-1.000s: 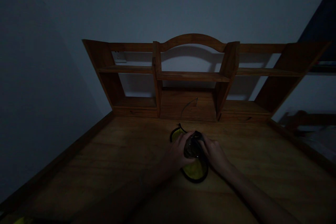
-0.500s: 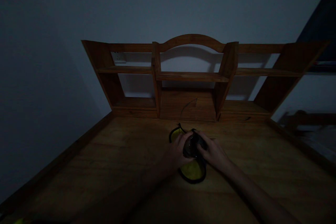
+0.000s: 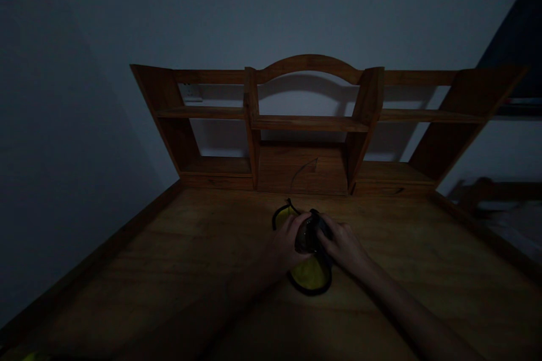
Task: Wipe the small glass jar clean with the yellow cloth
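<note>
Between my two hands is a dark, glossy, rounded object (image 3: 312, 237); the dim light hides what kind it is. My left hand (image 3: 288, 242) curves around its left side, fingers bent. On the other side, my right hand (image 3: 341, 242) grips it with the thumb across the near face. Beneath the hands lies an opened yellow case (image 3: 311, 275) with black edging, its near lobe and a far-left part showing. A thin dark cord or zip end sticks out at the case's far edge. The hands and the object cover the case's middle.
The wooden desktop (image 3: 178, 254) spreads around the hands. A wooden shelf unit (image 3: 311, 122) with several compartments stands along its back, against the wall (image 3: 271, 5). Raised wooden edges run down both sides. A wall socket (image 3: 192, 93) shows through the left upper compartment.
The dark object has turned slightly in my hands, and my right hand's fingers have shifted a little on it. The yellow case has stayed in place.
</note>
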Available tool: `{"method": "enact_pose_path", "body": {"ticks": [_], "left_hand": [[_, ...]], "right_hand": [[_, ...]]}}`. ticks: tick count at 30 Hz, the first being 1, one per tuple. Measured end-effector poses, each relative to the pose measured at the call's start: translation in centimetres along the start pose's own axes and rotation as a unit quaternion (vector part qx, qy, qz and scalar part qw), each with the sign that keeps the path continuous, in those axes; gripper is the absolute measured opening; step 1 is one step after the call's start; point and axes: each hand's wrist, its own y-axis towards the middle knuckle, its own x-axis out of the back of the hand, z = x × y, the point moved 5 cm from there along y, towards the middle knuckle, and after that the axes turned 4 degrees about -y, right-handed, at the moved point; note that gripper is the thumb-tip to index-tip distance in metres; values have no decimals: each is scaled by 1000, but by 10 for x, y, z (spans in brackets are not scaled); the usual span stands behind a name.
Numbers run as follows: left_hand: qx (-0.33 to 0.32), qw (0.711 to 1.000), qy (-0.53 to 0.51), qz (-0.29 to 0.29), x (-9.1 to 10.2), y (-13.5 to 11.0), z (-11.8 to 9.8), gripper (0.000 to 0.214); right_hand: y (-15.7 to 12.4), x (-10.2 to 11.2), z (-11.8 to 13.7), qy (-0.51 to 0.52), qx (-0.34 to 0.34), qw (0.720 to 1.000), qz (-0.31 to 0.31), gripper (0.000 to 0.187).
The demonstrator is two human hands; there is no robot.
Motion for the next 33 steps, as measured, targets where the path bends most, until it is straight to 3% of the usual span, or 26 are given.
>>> {"method": "enact_pose_path", "body": {"ticks": [9, 17, 28, 33], "left_hand": [[15, 1000, -14, 16, 1, 1, -2, 84], [10, 999, -33, -4, 1, 0, -3, 85], [14, 999, -22, -20, 3, 2, 1, 80], [-6, 1000, 0, 19, 2, 0, -5, 88]], "right_hand": [[0, -4, -1, -91, 1, 996, -4, 30], [-1, -2, -5, -160, 5, 987, -11, 26], [1, 0, -2, -29, -35, 999, -19, 18], [1, -5, -2, 60, 18, 998, -4, 40]]}}
